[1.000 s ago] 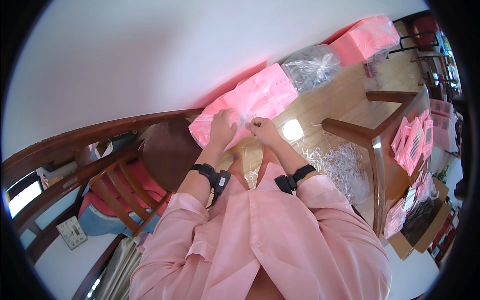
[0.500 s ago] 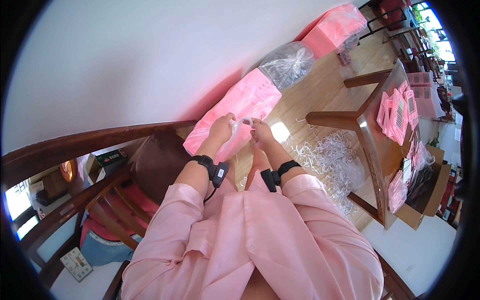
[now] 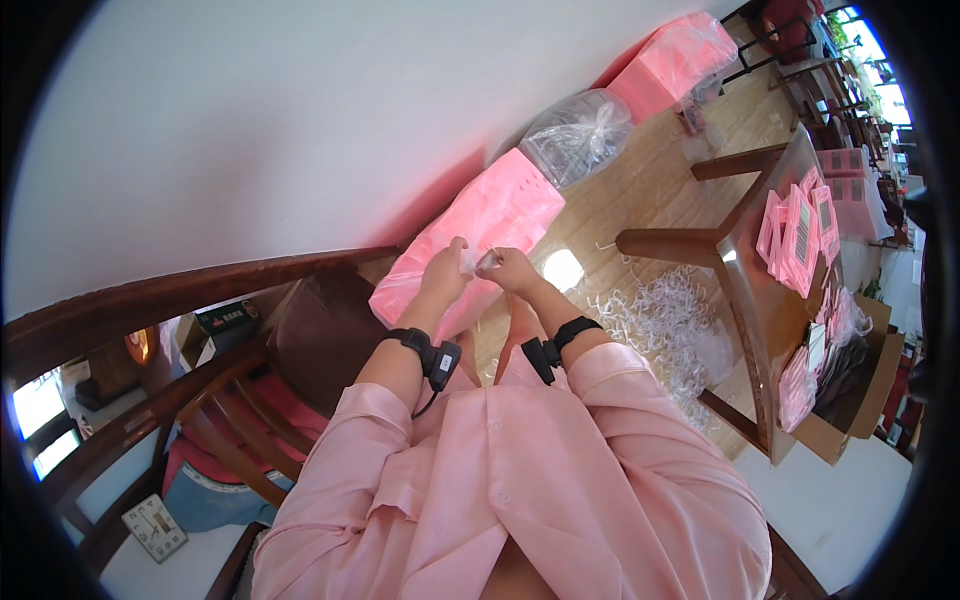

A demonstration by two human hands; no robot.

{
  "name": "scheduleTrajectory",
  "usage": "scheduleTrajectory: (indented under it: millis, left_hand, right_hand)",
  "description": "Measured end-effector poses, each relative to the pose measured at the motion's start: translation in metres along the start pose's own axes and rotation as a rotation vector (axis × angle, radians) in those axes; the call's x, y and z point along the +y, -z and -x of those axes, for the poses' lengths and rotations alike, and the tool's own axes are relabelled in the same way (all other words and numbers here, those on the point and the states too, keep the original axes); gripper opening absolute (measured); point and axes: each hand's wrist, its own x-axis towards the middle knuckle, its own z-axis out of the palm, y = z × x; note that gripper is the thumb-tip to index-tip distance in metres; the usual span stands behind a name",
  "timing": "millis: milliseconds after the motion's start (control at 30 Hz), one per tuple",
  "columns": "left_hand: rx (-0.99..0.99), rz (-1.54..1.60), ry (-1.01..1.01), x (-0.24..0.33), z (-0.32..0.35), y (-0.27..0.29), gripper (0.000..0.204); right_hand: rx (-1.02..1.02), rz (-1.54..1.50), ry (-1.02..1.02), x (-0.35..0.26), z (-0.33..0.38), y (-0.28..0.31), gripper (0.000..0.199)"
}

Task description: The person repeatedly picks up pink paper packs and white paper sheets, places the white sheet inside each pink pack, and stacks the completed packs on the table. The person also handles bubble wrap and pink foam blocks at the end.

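A large clear plastic bag point(image 3: 515, 205) packed with pink items lies against the wall in front of me. Over its near side both hands work close together. My left hand point(image 3: 447, 270) is closed, pinching a gathered, whitish bit of the bag's plastic. Just to the right, the fingers of my right hand point(image 3: 514, 270) are closed too, at the same gathered plastic. A small dark spot shows at the right fingertips, too small to name. Black straps with small devices sit on both wrists.
Along the wall beyond lie a clear tied bag point(image 3: 580, 135) and another pink bag point(image 3: 680, 60). White shredded strips point(image 3: 665, 325) cover the floor at right. Pink cards point(image 3: 797, 235) lie on a wooden table point(image 3: 735, 265) beside an open carton point(image 3: 868, 385). A wooden chair point(image 3: 235, 430) is at left.
My right hand has moved left and slightly down, closer to the left. The white loop of plastic between the hands has shrunk to a small crumpled bit.
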Motion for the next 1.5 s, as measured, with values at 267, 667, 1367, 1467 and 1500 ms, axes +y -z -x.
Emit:
scheduleTrajectory:
  millis: [267, 667, 1367, 1467, 1500]
  left_hand:
    - [0.298, -0.192, -0.17, 0.022, 0.018, -0.022, 0.039]
    - [0.443, 0.462, 0.357, 0.015, 0.01, -0.058, 0.026]
    - [0.395, 0.101, 0.574, 0.036, 0.018, -0.074, 0.027]
    - [0.39, 0.04, 0.561, 0.028, 0.018, -0.074, 0.026]
    - [0.364, 0.059, 0.572, 0.026, 0.018, -0.075, 0.026]
  right_hand:
    - [-0.094, -0.75, -0.402, 0.0, 0.024, 0.024, 0.019]
    - [0.107, 0.49, -0.043, -0.038, -0.015, 0.038, 0.039]
    - [-0.377, 0.863, 0.055, -0.065, -0.029, 0.028, 0.034]
    - [-0.412, 0.571, -0.052, -0.076, -0.014, 0.024, 0.029]
    - [-0.422, 0.54, -0.079, -0.079, -0.01, 0.025, 0.028]
